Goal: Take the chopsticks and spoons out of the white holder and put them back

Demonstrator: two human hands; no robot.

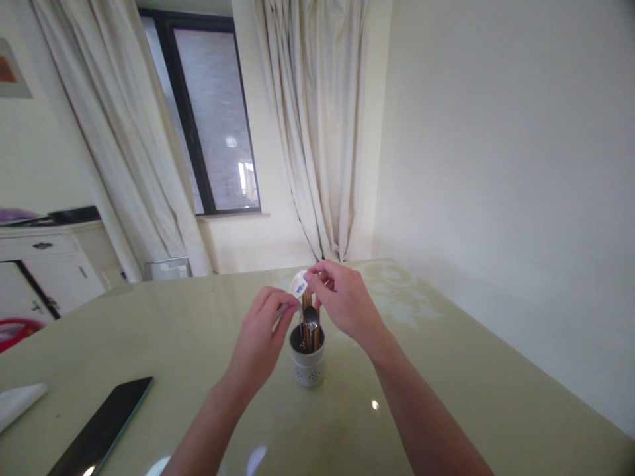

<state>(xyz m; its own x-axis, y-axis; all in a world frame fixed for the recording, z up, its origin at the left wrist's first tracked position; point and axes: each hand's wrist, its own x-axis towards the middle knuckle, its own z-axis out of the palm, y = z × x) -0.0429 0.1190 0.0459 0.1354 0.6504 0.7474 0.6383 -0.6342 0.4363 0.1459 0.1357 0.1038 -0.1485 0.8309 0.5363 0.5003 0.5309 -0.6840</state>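
We are looking at a glossy pale green table (446, 396) filling the lower frame. Sitting on it: a white perforated utensil holder (308, 365) at centre, a black phone (102, 428) lying lower left, a white cloth (17, 403) at far left edge.

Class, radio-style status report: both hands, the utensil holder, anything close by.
Left hand and right hand together pinching a white spoon above the holder. Holder upright, chopsticks and a metal spoon inside. Phone lying well left, apart.

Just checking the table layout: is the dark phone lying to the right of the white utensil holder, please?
No, the dark phone lies on the table left of the white utensil holder.
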